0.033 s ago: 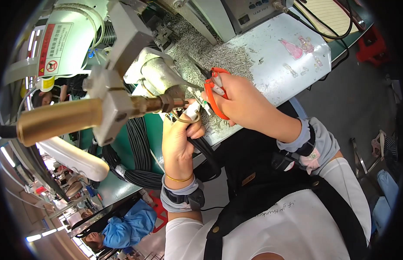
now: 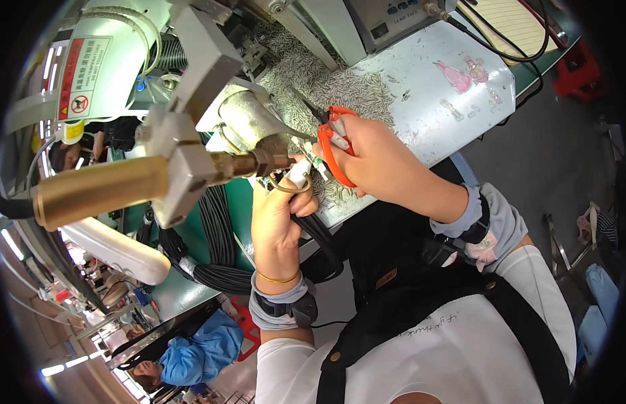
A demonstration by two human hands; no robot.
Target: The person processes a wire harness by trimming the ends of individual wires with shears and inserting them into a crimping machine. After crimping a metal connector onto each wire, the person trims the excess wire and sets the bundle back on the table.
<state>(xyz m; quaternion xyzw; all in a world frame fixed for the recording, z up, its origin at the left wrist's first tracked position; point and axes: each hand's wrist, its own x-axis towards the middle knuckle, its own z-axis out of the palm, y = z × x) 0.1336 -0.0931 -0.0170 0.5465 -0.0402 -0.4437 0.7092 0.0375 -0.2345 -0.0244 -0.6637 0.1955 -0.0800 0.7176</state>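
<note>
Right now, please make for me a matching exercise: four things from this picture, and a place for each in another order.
1. Pliers with orange handles
2. Gold-coloured metal cylinder
3. Bundled black cables
4. Small silvery elongated pieces

A. On the green table
B. In the right hand
C. Scattered over the pale flat board
D. Joined to the grey metal bracket

Pairs: 1-B; 2-D; 3-A; 4-C

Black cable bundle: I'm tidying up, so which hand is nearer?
Left. The left hand is just right of the bundle; the right hand, gripping orange-handled pliers, is farther right.
</note>
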